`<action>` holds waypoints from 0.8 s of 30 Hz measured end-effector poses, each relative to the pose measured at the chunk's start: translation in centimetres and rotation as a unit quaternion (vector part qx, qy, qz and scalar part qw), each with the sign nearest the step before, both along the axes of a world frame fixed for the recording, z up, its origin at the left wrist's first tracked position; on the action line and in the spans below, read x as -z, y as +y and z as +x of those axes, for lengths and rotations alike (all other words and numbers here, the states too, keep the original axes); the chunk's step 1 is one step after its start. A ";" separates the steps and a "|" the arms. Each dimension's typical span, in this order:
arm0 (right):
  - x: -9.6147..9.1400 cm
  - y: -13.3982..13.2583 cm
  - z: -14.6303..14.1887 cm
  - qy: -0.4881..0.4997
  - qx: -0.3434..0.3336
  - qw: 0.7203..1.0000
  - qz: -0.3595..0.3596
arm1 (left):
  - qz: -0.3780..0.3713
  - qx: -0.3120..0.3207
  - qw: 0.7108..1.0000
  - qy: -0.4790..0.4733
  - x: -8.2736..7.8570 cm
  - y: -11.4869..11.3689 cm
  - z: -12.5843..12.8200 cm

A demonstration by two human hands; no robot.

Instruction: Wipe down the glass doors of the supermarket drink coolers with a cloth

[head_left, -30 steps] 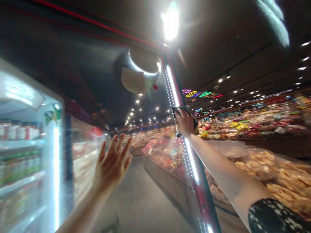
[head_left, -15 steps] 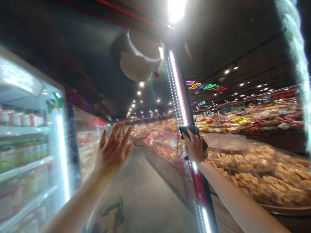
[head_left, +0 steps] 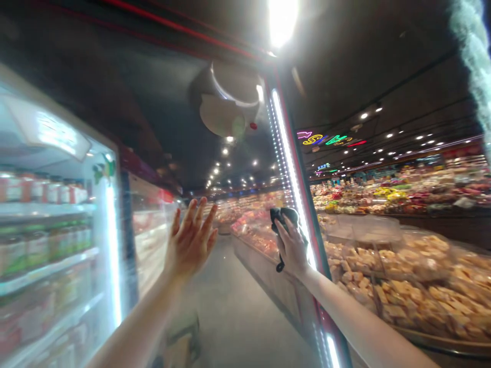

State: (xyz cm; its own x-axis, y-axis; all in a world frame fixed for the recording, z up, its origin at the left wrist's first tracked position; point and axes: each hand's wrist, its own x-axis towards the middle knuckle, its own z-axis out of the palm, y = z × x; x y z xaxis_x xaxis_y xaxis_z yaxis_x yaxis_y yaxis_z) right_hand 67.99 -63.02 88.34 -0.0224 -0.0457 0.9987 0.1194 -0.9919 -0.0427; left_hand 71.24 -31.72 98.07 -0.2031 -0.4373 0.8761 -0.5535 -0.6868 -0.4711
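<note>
A large glass pane (head_left: pixel 238 286) stands before me, edged on the right by a dark and red frame (head_left: pixel 316 235) with a bright light strip (head_left: pixel 287 138). Fingers spread, my left hand (head_left: pixel 191 245) is held up flat at the glass; exact contact is hard to tell. My right hand (head_left: pixel 294 250) presses a black cloth (head_left: pixel 283 215) to the pane, just left of the lit edge. A dark loop hangs from the cloth below the fingers. Part of the cloth is hidden under the palm.
Lit shelves (head_left: pixel 46 209) of jars and bottles show on the left, blurred. Beyond the frame at right stands a display of pale packaged food (head_left: pixel 414 276), with colourful goods (head_left: pixel 383 194) farther back. A bright lamp (head_left: pixel 283 23) shines above.
My right hand has slid the cloth left, off the frame edge and onto the glass. The left hand keeps its spread pose while the whole view shifts slightly.
</note>
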 end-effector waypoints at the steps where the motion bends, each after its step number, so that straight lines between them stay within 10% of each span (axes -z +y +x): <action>1: -0.2 -0.1 -0.1 0.004 -0.004 1.000 -0.003 | 0.001 0.001 1.000 -0.002 0.0 0.0 0.0; 7: -7.0 1.8 0.6 -0.038 -0.023 0.997 0.063 | -0.008 -0.001 1.000 -0.014 0.0 0.0 -0.5; 13: -2.9 1.1 -1.4 0.058 -0.039 0.987 -0.147 | -0.003 -0.017 1.000 0.001 0.3 0.0 0.0; 19: -6.8 3.0 -0.1 -0.047 -0.047 0.998 0.019 | 0.000 -0.040 0.999 0.004 0.4 -0.1 0.3; 24: -3.5 5.4 -0.7 0.049 -0.069 0.984 -0.159 | 0.001 -0.041 0.999 -0.004 0.6 -0.1 0.1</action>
